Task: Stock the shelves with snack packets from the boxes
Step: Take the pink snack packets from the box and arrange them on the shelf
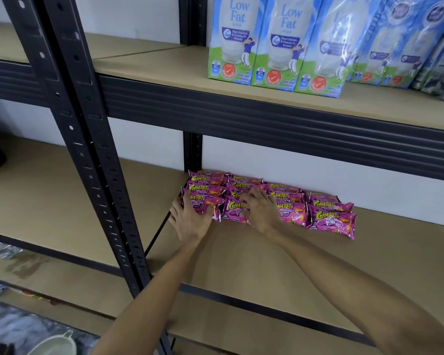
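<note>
The dark metal rack (85,139) carries tan board shelves. On the upper shelf (151,62) stand blue-and-green milk cartons (256,44); three read "Low Fat", and more film-wrapped ones stand to their right. At the back of the lower shelf (241,265) lie pink snack packets (328,219) marked "Corntoz Chilli Cheez" in four overlapping columns, about fourteen showing. The left hand (190,221) grips the leftmost front packet (203,203), its thumb on top. The right hand (262,211) rests flat on the middle packets.

White wall (149,142) behind dark metal racking (87,139) with tan shelf boards (62,190).
</note>
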Demonstrator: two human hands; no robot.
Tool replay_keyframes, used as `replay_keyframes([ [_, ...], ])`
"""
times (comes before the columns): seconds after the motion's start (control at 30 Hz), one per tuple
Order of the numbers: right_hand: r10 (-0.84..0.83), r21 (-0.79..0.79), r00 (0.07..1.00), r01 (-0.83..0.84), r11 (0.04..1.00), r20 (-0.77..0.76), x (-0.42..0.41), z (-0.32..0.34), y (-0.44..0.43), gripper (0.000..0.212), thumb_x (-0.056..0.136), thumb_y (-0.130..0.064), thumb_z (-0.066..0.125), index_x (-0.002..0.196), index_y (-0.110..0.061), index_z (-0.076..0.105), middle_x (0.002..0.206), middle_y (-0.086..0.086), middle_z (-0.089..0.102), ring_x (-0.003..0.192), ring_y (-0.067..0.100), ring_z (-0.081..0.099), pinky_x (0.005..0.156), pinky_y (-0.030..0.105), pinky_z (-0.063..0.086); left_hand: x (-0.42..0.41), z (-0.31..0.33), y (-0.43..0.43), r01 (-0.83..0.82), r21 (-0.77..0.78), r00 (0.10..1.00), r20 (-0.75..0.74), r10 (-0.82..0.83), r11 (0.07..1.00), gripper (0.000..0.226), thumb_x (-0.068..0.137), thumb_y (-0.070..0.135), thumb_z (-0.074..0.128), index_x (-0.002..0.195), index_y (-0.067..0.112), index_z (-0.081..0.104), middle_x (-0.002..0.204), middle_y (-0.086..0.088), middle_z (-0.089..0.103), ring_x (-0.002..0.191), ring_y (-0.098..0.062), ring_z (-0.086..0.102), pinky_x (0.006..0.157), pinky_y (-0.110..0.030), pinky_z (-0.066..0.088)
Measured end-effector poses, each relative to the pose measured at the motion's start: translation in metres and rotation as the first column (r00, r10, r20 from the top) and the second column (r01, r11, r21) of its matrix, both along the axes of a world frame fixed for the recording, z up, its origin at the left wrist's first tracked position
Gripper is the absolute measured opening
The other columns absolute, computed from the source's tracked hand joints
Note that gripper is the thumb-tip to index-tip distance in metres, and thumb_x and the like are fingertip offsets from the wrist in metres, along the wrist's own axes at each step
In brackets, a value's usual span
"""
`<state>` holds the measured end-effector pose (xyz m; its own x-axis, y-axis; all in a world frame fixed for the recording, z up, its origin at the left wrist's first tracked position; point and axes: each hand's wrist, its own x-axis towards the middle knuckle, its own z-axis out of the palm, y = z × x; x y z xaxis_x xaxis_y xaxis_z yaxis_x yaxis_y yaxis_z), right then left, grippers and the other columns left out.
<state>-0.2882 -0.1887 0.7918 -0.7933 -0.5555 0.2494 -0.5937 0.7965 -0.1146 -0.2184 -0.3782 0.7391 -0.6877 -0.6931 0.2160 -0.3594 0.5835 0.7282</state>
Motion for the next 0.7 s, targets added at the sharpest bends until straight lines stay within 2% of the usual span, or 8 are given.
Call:
replay_keyframes([
  [0.17, 0.033, 0.031, 0.999, -0.034, 0.999, 0.026, 0.006, 0.001, -0.003, 0.040, 0.092, -0.023, 0.069, 0.130, -0.019, 0.058, 0.129, 0.002, 0.054, 0.121, 0.021, 0.056, 0.108, 0.045, 0.040, 0.000, -0.002, -0.002, 0.011, -0.006, 1.000, 0.008, -0.011, 1.000, 0.092, 0.075, 0.064, 0.068, 0.148, 0.023, 0.032, 0.142, -0.012, 0.037, 0.133, -0.032, 0.032, 0.109, -0.051, 0.026],
  [0.3, 0.056, 0.011, 0.998, -0.056, 0.998, 0.016, 0.013, -0.004, -0.003, 0.029, 0.095, -0.018, 0.062, 0.124, -0.020, 0.063, 0.121, -0.001, 0.058, 0.114, 0.021, 0.059, 0.103, 0.041, 0.044, 0.002, 0.001, 0.000, 0.000, 0.004, 1.000, 0.024, 0.000, 1.000, 0.092, 0.076, 0.063, 0.068, 0.149, 0.022, 0.030, 0.146, -0.013, 0.035, 0.136, -0.033, 0.029, 0.110, -0.050, 0.024],
  [0.53, 0.064, -0.133, 0.998, -0.064, 0.989, 0.002, 0.034, -0.013, 0.007, 0.019, 0.094, -0.024, 0.057, 0.110, -0.022, 0.067, 0.108, -0.005, 0.063, 0.106, 0.017, 0.059, 0.096, 0.041, 0.049, 0.009, 0.004, 0.003, -0.032, 0.027, 0.999, 0.006, 0.032, 0.999, 0.096, 0.075, 0.064, 0.068, 0.152, 0.026, 0.024, 0.149, -0.013, 0.032, 0.138, -0.033, 0.029, 0.110, -0.052, 0.025],
  [0.7, 0.074, -0.196, 0.996, -0.063, 0.978, 0.047, 0.047, -0.019, 0.027, 0.018, 0.091, -0.025, 0.057, 0.107, -0.022, 0.067, 0.111, -0.006, 0.063, 0.105, 0.016, 0.059, 0.094, 0.043, 0.051, 0.021, 0.007, 0.014, -0.081, 0.003, 0.996, -0.035, 0.081, 0.997, 0.095, 0.076, 0.064, 0.069, 0.150, 0.022, 0.027, 0.151, -0.015, 0.031, 0.139, -0.034, 0.029, 0.110, -0.053, 0.026],
])
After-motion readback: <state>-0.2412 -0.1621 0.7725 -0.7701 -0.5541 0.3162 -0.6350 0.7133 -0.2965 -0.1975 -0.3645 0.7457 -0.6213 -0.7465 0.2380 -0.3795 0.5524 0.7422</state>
